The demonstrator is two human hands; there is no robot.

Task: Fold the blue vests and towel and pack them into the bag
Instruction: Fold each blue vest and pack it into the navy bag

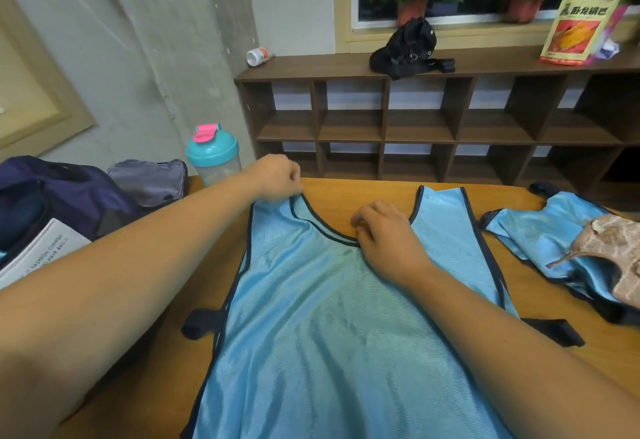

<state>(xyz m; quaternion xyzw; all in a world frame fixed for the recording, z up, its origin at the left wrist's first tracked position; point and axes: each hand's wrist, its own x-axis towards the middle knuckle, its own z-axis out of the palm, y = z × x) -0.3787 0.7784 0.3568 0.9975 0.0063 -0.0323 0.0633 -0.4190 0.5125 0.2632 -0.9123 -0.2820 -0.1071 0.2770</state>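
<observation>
A light blue mesh vest (pixel 329 328) with dark trim lies spread flat on the wooden table (pixel 374 189). My left hand (pixel 277 177) pinches its left shoulder strap at the far edge. My right hand (pixel 384 234) pinches the dark neckline trim at the bottom of the collar. A second blue vest (pixel 543 238) lies crumpled at the right, with a brownish patterned towel (pixel 613 248) on top of it. The dark navy bag (pixel 62 196) sits at the left, open, with a white booklet (pixel 38 251) sticking out.
A teal shaker bottle (pixel 214 154) with a pink cap stands at the table's far left. A grey pouch (pixel 149 179) lies by the bag. Behind the table is a brown cubby shelf (pixel 433 120) with a black bag (pixel 408 47) on top.
</observation>
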